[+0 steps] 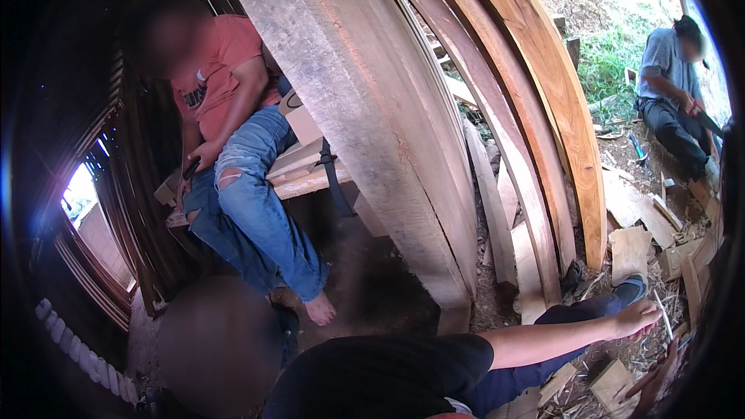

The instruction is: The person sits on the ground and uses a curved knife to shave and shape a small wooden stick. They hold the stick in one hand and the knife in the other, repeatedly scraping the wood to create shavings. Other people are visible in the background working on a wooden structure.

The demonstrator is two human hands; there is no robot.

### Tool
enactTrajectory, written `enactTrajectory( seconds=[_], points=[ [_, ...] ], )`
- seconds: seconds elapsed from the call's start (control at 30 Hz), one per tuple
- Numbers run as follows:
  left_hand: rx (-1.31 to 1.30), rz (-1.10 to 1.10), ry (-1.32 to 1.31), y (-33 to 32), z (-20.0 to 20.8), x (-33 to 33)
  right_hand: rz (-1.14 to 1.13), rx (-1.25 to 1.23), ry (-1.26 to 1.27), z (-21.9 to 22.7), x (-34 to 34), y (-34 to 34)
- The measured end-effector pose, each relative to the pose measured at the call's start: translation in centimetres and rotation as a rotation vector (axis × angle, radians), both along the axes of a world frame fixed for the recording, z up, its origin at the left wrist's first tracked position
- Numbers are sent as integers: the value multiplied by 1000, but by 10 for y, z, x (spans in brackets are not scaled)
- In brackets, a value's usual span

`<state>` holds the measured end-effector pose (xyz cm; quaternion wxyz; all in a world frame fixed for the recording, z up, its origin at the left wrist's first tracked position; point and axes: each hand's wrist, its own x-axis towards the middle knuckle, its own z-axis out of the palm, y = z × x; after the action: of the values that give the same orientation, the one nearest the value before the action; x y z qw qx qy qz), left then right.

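We could not make out our own left or right hand with any certainty, so we could not tell how far open their fingers were or what they held. The nearest clear hand (638, 320) belonged to a co-worker in the foreground; its fingers were bent close to a thin pale stick (666, 318), which stood tilted just beyond them at the right, and we could not tell whether they gripped it. Below the stick, near the rim, we saw a shadowed, finger-like shape (664, 374) whose owner we could not settle.

The co-worker's bare forearm (555, 341) ran left to a black shirt (372, 376). Beneath the arm stretched dark blue trousers (516, 382), ending near a sandal (632, 289). Around the foot lay wood offcuts (630, 254) and shavings.

Farther out, long planks (578, 132) leaned side by side, bowed by our lens, with a broad greyish board (341, 85) on their left. Left of that, a person in a red shirt (233, 43) and torn jeans (256, 163) sat on a wooden bench (314, 180), holding a small dark object (191, 167). At the upper right, another person in a grey shirt (660, 54) sat near green grass (609, 70).
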<state>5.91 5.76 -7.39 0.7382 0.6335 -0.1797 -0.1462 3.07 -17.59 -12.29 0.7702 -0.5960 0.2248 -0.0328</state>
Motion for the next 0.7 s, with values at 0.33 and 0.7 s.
enactTrajectory(
  seconds=[0.33,0.7],
  points=[
    [535,35,-620,-59,78,-22,-60,-391,-199,36,-25,-12],
    [521,-617,-129,-133,57,4,-357,-478,-104,92,-92,-72]
  ],
)
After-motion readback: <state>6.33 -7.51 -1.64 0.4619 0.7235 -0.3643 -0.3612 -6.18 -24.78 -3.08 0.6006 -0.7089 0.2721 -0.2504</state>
